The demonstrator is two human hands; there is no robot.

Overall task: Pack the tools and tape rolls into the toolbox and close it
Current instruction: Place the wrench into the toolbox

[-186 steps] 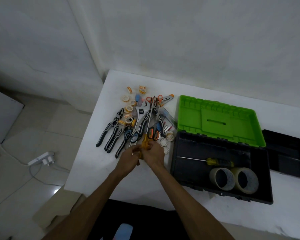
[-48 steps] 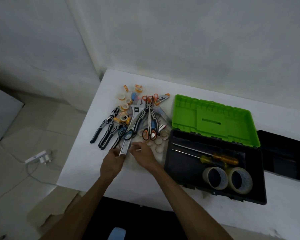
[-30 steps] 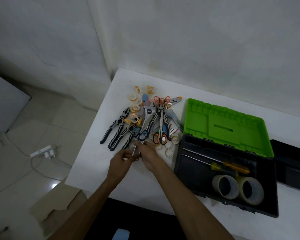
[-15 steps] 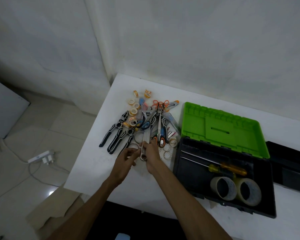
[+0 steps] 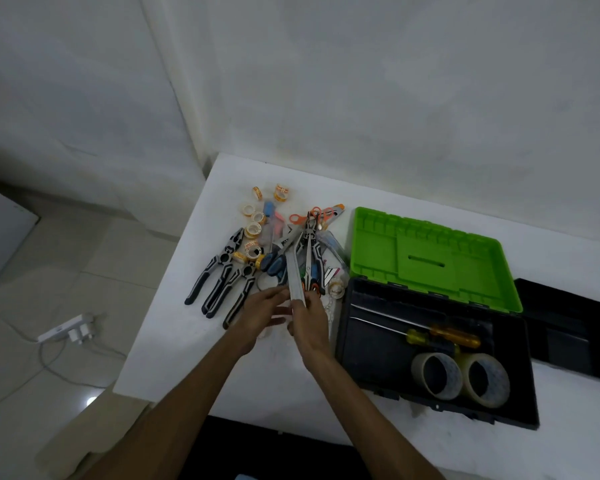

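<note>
No text, brand, number or sign is showing clearly enough to be read. The small tape rolls [image 5: 253, 230] lying on the bench [image 5: 194, 348] are carrying orange printing on their bands, but it is blurring into marks too small to make out. A packet [image 5: 333, 273] beside the toolbox [image 5: 437, 344] is showing red and dark patches that cannot be read as letters. The toolbox lid [image 5: 426, 258] is bearing no legible marking.
</note>
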